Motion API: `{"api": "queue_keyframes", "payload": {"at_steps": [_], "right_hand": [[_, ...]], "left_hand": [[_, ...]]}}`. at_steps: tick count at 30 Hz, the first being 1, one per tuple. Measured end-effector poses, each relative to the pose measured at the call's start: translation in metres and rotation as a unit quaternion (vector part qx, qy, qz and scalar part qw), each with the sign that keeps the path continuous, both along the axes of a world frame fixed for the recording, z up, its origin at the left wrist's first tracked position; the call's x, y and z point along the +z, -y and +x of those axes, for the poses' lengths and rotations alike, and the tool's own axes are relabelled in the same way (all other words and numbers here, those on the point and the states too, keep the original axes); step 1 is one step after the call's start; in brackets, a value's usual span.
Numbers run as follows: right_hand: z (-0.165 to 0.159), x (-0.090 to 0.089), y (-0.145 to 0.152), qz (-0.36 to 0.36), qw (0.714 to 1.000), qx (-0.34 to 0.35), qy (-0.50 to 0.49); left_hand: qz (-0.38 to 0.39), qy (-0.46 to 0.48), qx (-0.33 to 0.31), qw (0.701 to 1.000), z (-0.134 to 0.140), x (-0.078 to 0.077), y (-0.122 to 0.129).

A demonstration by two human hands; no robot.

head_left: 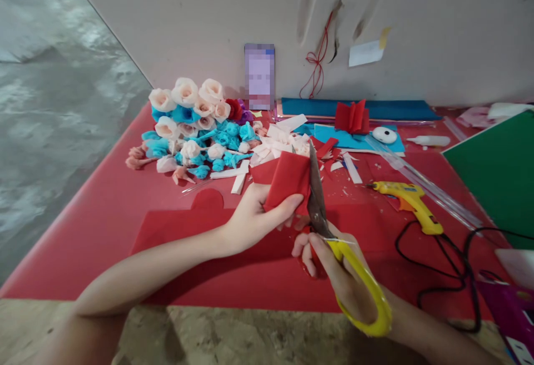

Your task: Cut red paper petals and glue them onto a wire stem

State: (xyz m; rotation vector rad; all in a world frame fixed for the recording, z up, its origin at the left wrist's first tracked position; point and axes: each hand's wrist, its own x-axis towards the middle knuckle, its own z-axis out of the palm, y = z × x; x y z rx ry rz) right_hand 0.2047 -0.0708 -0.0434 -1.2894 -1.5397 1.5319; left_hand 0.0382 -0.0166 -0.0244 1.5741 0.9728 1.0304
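Observation:
My left hand [258, 215] pinches a folded piece of red crepe paper [287, 178] between thumb and fingers, above the middle of the table. Yellow-handled scissors [317, 203] are gripped in my right hand [337, 265], blades pointing away from me. The blades run along the right edge of the folded paper; whether they are cutting through it I cannot tell. Under both hands lies a wide red sheet [167, 234], with a rounded red piece [208, 199] at its upper edge. Pale paper scraps [273, 139] are heaped just beyond the folded paper.
Crepe paper flowers [186, 93] in white, blue and pink crowd the back left. A phone [259, 75] leans on the wall. At right are a yellow glue gun [411, 201] with a black cord, clear plastic sticks [434, 187], a small bottle [431, 141] and a green board [496, 170].

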Motion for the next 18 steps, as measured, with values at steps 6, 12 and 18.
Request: {"api": "queue_keyframes", "payload": {"at_steps": [6,12,18], "right_hand": [[-0.0009,0.0015,0.0003,-0.008,1.0,-0.01,-0.005],[-0.0041,0.0033,0.0034,-0.045,0.996,-0.031,-0.068],[-0.0027,0.0033,0.005,-0.038,0.996,-0.033,-0.068]], "left_hand": [[-0.015,0.005,0.001,1.0,-0.0011,0.0007,-0.0013],[-0.056,0.023,0.0,0.998,-0.0021,0.0022,-0.0022],[-0.064,0.036,0.001,0.997,-0.0059,0.0013,-0.0062]]}}
